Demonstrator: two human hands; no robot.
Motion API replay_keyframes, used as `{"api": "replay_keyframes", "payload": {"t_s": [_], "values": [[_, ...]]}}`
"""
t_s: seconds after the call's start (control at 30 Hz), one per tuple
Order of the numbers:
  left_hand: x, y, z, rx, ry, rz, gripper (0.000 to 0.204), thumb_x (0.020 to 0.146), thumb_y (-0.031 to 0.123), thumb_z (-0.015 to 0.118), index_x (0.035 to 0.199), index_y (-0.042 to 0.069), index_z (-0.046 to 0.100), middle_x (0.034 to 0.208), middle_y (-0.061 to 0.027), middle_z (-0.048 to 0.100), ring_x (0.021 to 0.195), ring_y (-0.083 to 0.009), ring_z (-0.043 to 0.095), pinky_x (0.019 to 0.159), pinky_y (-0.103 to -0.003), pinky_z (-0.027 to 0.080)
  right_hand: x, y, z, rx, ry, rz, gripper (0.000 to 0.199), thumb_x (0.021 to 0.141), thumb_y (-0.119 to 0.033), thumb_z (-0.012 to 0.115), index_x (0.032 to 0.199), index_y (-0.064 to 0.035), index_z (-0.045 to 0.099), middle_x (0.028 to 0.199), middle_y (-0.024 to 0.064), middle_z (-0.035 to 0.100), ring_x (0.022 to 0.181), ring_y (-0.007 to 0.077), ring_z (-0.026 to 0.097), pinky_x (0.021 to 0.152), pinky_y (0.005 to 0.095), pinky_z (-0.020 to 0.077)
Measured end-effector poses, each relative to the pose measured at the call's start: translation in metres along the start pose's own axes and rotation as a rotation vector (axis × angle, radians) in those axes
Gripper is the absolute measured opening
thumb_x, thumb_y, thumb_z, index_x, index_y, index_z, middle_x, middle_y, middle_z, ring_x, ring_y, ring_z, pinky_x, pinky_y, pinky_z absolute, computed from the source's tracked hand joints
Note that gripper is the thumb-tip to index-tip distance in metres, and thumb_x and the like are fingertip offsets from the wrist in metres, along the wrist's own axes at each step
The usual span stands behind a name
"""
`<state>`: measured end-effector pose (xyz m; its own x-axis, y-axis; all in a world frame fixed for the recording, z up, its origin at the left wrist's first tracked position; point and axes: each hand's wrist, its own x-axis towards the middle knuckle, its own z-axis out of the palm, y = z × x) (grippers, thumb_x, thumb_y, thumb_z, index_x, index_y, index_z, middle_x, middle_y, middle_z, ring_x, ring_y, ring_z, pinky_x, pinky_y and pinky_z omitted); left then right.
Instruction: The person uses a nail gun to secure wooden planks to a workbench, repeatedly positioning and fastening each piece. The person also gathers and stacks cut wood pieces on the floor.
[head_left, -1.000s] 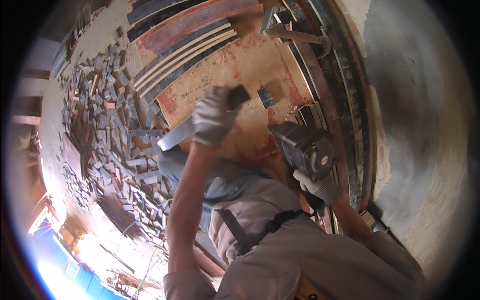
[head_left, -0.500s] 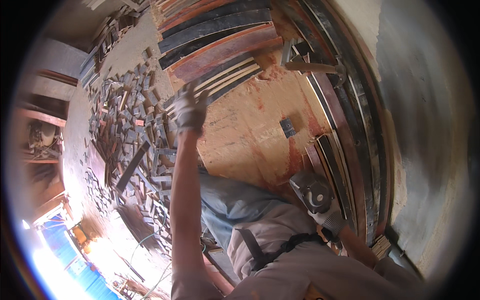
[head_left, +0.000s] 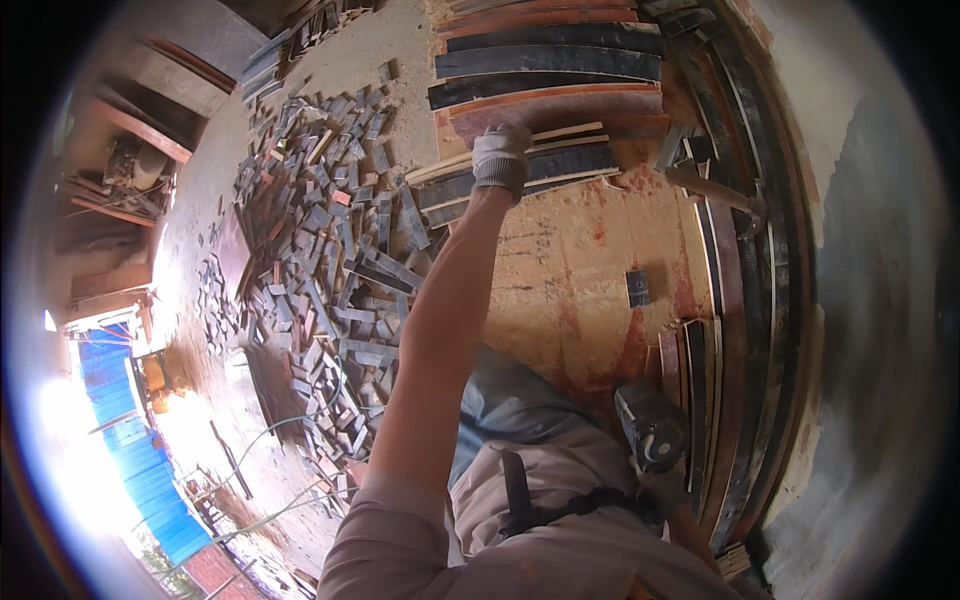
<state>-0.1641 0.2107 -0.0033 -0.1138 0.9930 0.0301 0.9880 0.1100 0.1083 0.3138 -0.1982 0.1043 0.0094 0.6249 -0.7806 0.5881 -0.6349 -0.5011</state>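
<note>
My left hand (head_left: pixel 502 158), in a pale knit work glove, reaches to the near end of a row of boards. Its fingers are curled over narrow wood strips (head_left: pixel 565 163) with dark faces and pale edges, and the wrist covers part of them. My right hand (head_left: pixel 662 488), low by my right hip, is closed on a dark handheld power tool (head_left: pixel 650 428) with a rounded housing; most of its fingers are hidden behind the tool. A small dark plate-like block (head_left: pixel 637 288) lies on the tan plywood sheet (head_left: pixel 560 255) between my hands.
Long dark boards (head_left: pixel 740 330) are stacked along the wall at right, with a wooden-handled hammer (head_left: pixel 710 188) on them. More boards (head_left: pixel 550 65) lie across the far end. A heap of short offcuts (head_left: pixel 320 220) covers the floor at left. A thin hose (head_left: pixel 270 430) trails there.
My left hand has moved further out, and the strips now lie closer alongside the row of boards. The view has swung left. My right hand still holds the power tool beside my hip.
</note>
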Motion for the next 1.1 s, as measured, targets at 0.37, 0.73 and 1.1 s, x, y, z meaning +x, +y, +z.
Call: {"api": "replay_keyframes", "payload": {"t_s": [0.37,0.73,1.1], "values": [[-0.125,0.068,-0.068,-0.527,0.130,0.414,0.022,0.097,0.001,0.059,0.112,0.008,0.074,0.098,-0.0177,0.070,0.094,-0.0416,0.068,0.080,-0.050,0.055,-0.008,-0.016,0.003,0.008,0.030,-0.103,0.074,0.070,-0.037,0.095,0.131,-0.0033,0.067,0.123,0.0218,0.071,0.111,0.0368,0.072,0.095,0.0478,0.0584],[-0.222,0.069,0.008,-0.651,-0.248,0.145,0.023,0.098,0.010,0.064,0.118,0.013,0.076,0.106,-0.0189,0.071,0.097,-0.0431,0.069,0.086,-0.053,0.056,0.002,-0.044,-0.002,-0.167,0.004,-0.260,0.066,0.072,-0.039,0.093,0.121,-0.0016,0.069,0.102,0.0233,0.076,0.097,0.0437,0.073,0.086,0.0501,0.0594],[-0.133,0.173,-0.005,-0.546,0.102,0.222,0.048,0.087,0.022,0.081,0.132,0.010,0.071,0.127,-0.0166,0.071,0.121,-0.0392,0.064,0.105,-0.049,0.052,0.009,-0.032,0.002,-0.159,0.010,-0.356,0.073,0.071,-0.049,0.091,0.124,-0.0042,0.068,0.101,0.0233,0.076,0.096,0.0448,0.073,0.085,0.0520,0.0588]]}}
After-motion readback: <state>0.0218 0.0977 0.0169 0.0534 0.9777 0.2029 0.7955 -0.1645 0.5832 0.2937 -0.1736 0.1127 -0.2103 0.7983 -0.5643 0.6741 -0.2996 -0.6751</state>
